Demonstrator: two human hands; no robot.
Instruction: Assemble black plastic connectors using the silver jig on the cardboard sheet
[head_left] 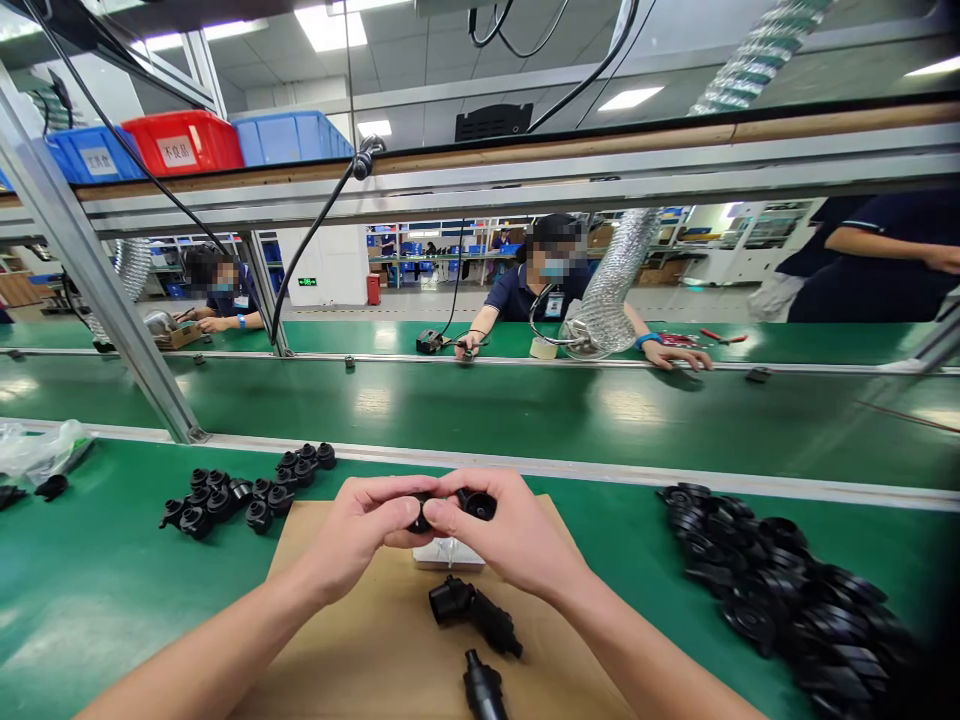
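Pinched in the nearly closed left hand [367, 520] and right hand [506, 525], thumbs close together: a small black part [418, 518], over the cardboard sheet's [345, 645] far edge. Tucked in the right fingers: a round black piece [481, 506]. Lying between mid-sheet and near edge: two black fittings [484, 612]. Readable on the red bin [214, 140], at the overhead shelf's [480, 178] left end: "不良品".

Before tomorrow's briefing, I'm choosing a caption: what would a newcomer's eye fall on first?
The left hand and right hand hold small black parts at centre, above brown cardboard. A heap of shiny black parts spreads across the green table at right. Upper left, a red bin stands between blue bins.
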